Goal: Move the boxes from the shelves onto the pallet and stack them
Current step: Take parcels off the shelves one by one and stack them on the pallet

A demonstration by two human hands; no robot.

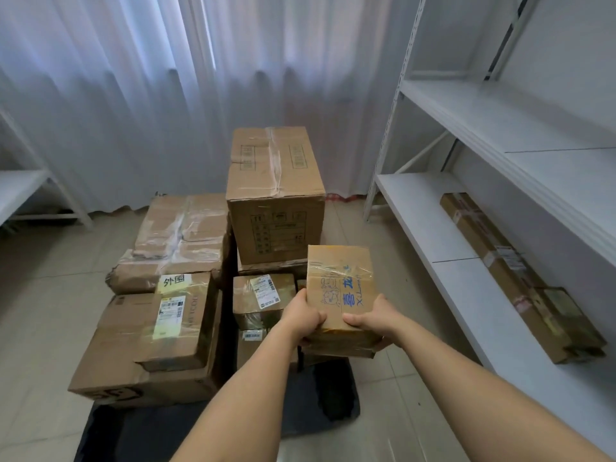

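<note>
I hold a small cardboard box (340,281) with blue print and clear tape in front of me, above the right side of the pallet stack. My left hand (305,320) grips its near left corner and my right hand (375,320) grips its near right corner, thumbs on top. Under it lies the dark pallet (320,405) on the floor. Stacked on the pallet are a tall taped box (275,195) at the back, a crumpled taped box (180,241) at left, a labelled box (180,321) in front of it, and a small labelled box (263,300).
A white shelf unit (466,271) runs along the right; a long flat carton (506,271) and a small box (570,325) lie on its lower shelf. Another white shelf (23,191) stands at far left. White curtains hang behind. The floor is tiled.
</note>
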